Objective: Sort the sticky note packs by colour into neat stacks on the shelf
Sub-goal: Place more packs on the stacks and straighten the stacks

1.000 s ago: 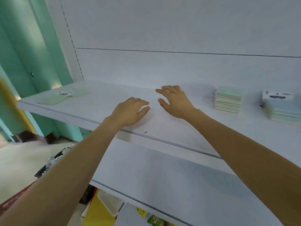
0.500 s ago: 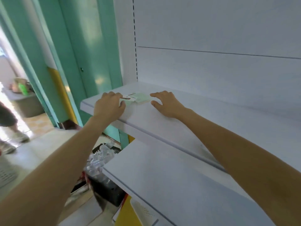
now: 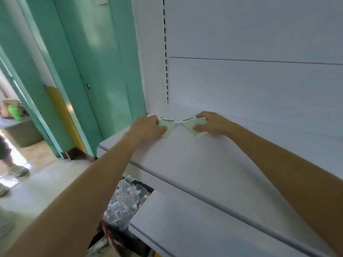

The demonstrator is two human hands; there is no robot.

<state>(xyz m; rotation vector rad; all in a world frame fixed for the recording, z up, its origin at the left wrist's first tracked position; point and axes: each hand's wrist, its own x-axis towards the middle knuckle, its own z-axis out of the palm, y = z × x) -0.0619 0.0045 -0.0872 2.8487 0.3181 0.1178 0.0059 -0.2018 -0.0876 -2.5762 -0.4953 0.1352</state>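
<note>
The left hand (image 3: 146,126) and right hand (image 3: 208,123) are each closing on a pale green pack (image 3: 168,129) (image 3: 193,126); stacking them squarely is probably coming next

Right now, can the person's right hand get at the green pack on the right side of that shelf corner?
Yes, it seems so: the right hand already has its grip on the right green pack, fingers curled over it. Nothing else on the shelf blocks it; the left hand is busy with the other pack.
</note>
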